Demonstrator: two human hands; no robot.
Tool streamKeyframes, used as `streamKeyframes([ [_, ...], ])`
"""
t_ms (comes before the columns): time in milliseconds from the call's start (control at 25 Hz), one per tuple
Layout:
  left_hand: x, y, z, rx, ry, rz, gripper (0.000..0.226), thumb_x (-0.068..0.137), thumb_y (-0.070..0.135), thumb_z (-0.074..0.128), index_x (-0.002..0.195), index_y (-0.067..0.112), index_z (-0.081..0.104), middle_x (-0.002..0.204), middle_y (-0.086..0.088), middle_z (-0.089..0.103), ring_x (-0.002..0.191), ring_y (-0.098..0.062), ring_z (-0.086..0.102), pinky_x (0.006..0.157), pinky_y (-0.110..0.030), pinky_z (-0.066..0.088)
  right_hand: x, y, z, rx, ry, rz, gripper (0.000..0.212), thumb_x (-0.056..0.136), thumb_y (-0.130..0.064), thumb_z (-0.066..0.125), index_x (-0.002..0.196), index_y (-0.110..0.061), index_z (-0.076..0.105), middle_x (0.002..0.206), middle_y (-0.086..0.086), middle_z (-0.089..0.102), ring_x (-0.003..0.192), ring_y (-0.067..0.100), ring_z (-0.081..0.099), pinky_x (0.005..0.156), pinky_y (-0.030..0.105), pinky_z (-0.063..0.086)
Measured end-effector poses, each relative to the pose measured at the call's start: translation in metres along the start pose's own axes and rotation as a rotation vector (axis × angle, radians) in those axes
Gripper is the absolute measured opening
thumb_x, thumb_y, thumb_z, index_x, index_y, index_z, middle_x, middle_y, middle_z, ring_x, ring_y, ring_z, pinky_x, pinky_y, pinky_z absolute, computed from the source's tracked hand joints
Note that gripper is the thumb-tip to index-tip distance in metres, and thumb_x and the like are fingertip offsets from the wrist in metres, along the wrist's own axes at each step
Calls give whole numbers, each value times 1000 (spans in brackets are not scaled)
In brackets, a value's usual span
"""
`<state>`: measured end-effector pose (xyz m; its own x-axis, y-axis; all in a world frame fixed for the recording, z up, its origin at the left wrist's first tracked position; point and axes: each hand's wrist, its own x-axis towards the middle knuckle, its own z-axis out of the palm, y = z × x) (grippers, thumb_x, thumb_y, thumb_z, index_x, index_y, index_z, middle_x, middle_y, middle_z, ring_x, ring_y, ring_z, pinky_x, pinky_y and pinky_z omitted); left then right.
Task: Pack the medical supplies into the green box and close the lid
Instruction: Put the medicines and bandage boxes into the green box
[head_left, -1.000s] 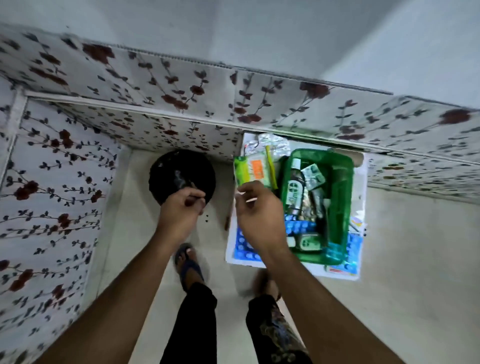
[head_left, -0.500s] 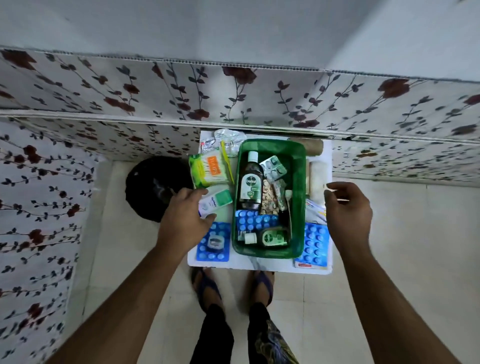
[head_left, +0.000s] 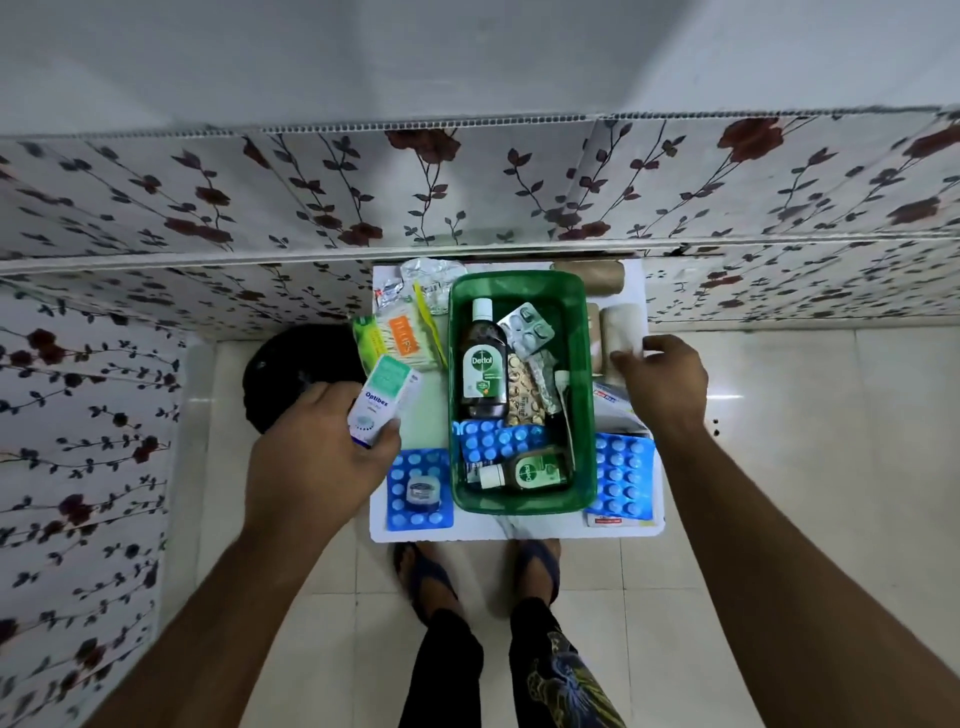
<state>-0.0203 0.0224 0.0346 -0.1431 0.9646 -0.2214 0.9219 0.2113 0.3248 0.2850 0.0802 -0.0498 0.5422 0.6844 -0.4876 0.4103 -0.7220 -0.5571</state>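
A green box (head_left: 586, 395) stands open on a small white table (head_left: 498, 530). Inside lie a large Dettol bottle (head_left: 484, 364), a small Dettol bottle (head_left: 524, 472), silver and blue pill strips and a yellowish tablet strip. My left hand (head_left: 322, 457) holds a white and green Optibex carton (head_left: 382, 400) just left of the box. My right hand (head_left: 662, 382) reaches onto a beige bandage roll (head_left: 618, 327) right of the box, fingers touching it. Blue pill strips lie at the front left (head_left: 415, 514) and the front right (head_left: 621, 480).
A cotton-bud pack (head_left: 400, 338), foil sachets (head_left: 431, 280) and a small jar (head_left: 423, 491) lie left of the box. A second roll (head_left: 597, 278) lies behind it. A black round object (head_left: 291, 369) sits on the floor at left. Floral panels wall in the back and left.
My left hand has lifted the Optibex carton off the table. My right hand has moved forward onto the bandage roll. The view has shifted so the table is centred.
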Motion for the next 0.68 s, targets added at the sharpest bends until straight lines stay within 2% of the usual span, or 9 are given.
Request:
streamKeyframes([
  [80,6,37,-15,-150,56,31,28,78,42,70,98,22,70,87,4,67,71,-15,64,59,-33,54,-1,0,-5,72,21,5,37,80,-31,69,113,-13,67,97,7,73,94,28,68,81,32,51],
  [200,29,102,0,-249,-65,57,31,79,44,68,97,19,72,87,5,72,68,-10,67,55,-30,56,-2,3,-14,212,39,48,34,78,-32,66,107,-14,69,93,3,73,87,25,70,84,40,56],
  [360,59,140,54,-120,-214,-8,36,80,46,66,77,10,65,72,-7,66,65,-26,64,50,-27,39,-5,11,-25,318,45,73,32,81,-28,65,110,-13,68,95,4,73,83,20,71,73,30,53],
  [440,64,142,74,-169,-257,-51,38,82,47,60,76,10,64,71,-10,65,62,-27,63,50,-28,43,-3,13,-29,343,40,71,30,83,-26,66,110,-13,68,94,4,73,79,17,71,65,25,49],
  [560,63,143,84,-361,-304,-38,27,90,27,55,102,8,69,85,-12,71,65,-26,67,62,-33,57,-2,13,-31,338,34,53,29,84,-26,66,110,-13,68,93,3,74,78,15,71,64,24,48],
  [640,61,143,81,-442,-326,-51,31,92,17,57,119,5,64,99,-2,69,76,-23,67,79,-30,55,-4,9,-31,335,22,34,27,84,-26,66,108,-13,69,91,2,74,79,16,71,66,25,50],
  [680,59,144,77,-454,-339,-50,32,92,16,59,122,4,63,100,3,64,80,-23,66,84,-26,51,-8,4,-31,334,21,21,25,85,-25,66,107,-13,70,89,1,74,79,16,71,67,25,50],
])
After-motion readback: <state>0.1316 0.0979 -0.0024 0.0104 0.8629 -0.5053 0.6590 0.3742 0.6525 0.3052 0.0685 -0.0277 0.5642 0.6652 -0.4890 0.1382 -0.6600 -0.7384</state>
